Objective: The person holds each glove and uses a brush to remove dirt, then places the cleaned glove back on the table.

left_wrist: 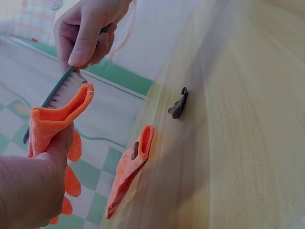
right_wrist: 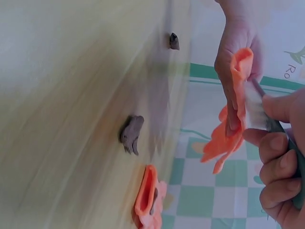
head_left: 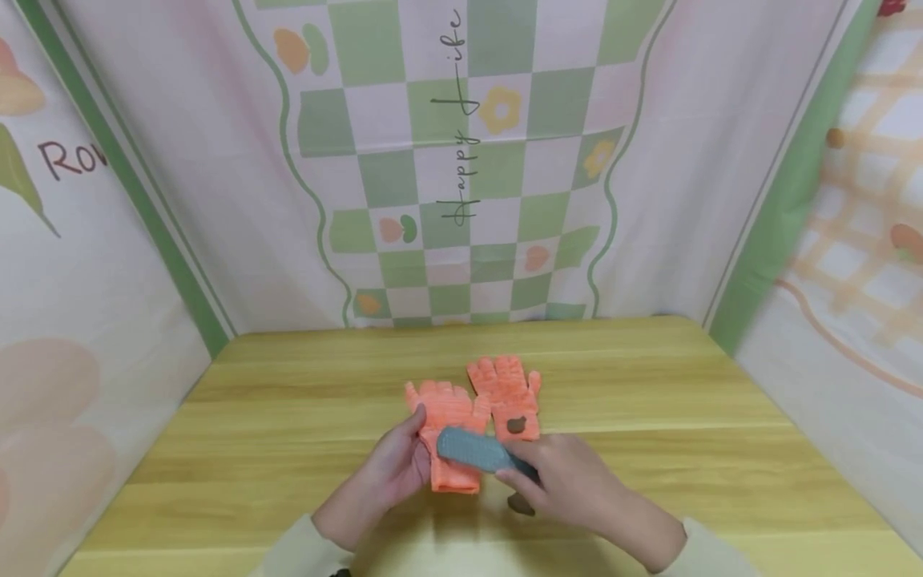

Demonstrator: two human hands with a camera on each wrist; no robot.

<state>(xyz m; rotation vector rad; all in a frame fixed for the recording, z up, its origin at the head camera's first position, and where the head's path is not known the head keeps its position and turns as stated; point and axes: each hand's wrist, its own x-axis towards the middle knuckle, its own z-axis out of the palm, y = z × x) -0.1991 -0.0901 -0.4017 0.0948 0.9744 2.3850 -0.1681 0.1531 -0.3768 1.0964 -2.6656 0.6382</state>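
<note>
My left hand (head_left: 389,469) holds an orange knit glove (head_left: 454,481) raised above the table, thumb on its near side and the other fingers behind it. The glove's cuff opening faces me. My right hand (head_left: 577,481) grips the dark handle of a blue-green brush (head_left: 472,450). Its pale bristles (right_wrist: 256,112) meet the glove near the cuff in the right wrist view. A second orange glove (head_left: 505,389) lies flat on the table just beyond, fingers pointing away, with a brown lump (head_left: 516,425) on its cuff.
A dark brown lump (head_left: 521,504) sits on the wooden table (head_left: 288,417) below my right hand. Another small dark lump (right_wrist: 174,41) shows farther along the tabletop in the right wrist view. Patterned curtains (head_left: 497,176) stand behind the table and on both sides.
</note>
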